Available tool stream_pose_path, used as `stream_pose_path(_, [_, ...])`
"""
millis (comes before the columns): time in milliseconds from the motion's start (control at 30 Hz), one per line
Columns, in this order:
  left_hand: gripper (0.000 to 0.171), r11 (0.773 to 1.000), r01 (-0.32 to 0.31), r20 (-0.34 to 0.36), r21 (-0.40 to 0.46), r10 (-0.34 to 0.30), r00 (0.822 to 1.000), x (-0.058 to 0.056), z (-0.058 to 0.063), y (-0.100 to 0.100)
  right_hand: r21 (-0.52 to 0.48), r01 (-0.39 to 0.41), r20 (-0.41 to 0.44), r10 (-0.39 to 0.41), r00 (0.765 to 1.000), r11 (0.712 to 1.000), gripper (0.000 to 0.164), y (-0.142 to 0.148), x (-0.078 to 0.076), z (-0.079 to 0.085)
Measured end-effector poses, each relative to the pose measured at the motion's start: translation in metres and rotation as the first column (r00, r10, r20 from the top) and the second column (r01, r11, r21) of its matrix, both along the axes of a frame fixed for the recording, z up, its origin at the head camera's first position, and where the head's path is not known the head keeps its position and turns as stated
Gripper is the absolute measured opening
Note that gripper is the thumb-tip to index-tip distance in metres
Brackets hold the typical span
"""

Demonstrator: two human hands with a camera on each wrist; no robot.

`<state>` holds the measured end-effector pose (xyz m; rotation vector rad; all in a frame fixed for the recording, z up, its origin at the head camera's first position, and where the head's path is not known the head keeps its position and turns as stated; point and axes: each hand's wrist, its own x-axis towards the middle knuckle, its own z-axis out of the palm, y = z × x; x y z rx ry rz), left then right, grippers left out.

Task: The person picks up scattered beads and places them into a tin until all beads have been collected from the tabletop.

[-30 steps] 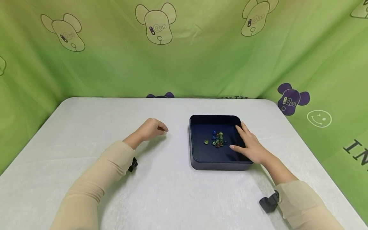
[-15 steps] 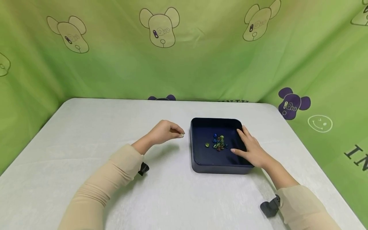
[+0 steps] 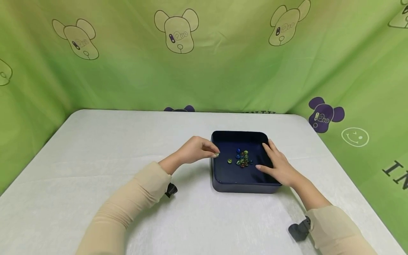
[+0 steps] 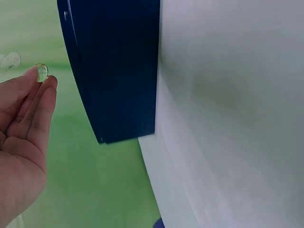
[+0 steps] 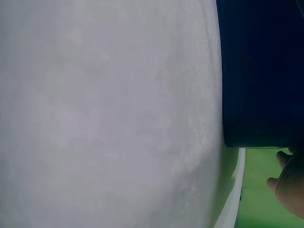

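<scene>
My left hand [image 3: 195, 150] pinches a clear, yellow-green tinted glass marble [image 4: 42, 72] between thumb and fingertips, just over the left rim of a dark blue square box [image 3: 245, 188]. Inside the box, several blue, green and reddish marbles [image 3: 243, 159] lie in a cluster around the middle. A single yellow-green marble [image 3: 229, 161] sits a little left of them. My right hand [image 3: 278, 165] rests on the right rim, fingers spread and fairly straight, the thumb reaching over the inside. Only part of that hand shows in the right wrist view, beside the box wall [image 5: 261, 95].
A white cloth-covered table [image 3: 111, 141] carries the box right of its middle. Behind and at both sides hangs a green printed curtain [image 3: 127, 78]. Dark wrist cameras stick out below the left sleeve [image 3: 124, 198] and the right sleeve [image 3: 334, 223].
With the marble pinched, my left hand has travelled right across the table to the box's left rim. The right hand stays on the box. The head view has shifted slightly.
</scene>
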<state>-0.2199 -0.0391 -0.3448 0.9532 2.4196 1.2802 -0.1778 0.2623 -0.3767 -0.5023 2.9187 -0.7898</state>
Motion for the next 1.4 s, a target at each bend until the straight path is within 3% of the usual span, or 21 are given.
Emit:
stream_pose_path(433, [0.015, 0.991, 0.120, -0.069, -0.053, -0.123, 0.990, 0.005, -0.002, 0.030, -0.010, -0.002, -0.006, 0.002, 1.000, 1.000, 0.081, 0.000, 0.001, 0.002])
stream_pose_path(800, [0.014, 0.970, 0.233, -0.125, -0.069, -0.240, 0.963, -0.001, -0.009, 0.040, 0.006, 0.006, 0.005, -0.006, 1.000, 1.000, 0.082, -0.002, 0.001, 0.006])
stream_pose_path(1200, [0.014, 0.957, 0.254, -0.146, -0.141, -0.274, 0.951, -0.004, -0.014, 0.050, 0.006, 0.014, 0.017, -0.014, 1.000, 1.000, 0.081, -0.002, 0.000, 0.002])
stream_pose_path(1400, [0.012, 0.936, 0.286, -0.174, -0.208, -0.323, 0.930, -0.005, -0.016, 0.056, 0.003, 0.011, 0.014, -0.011, 1.000, 1.000, 0.081, -0.001, 0.000, 0.002])
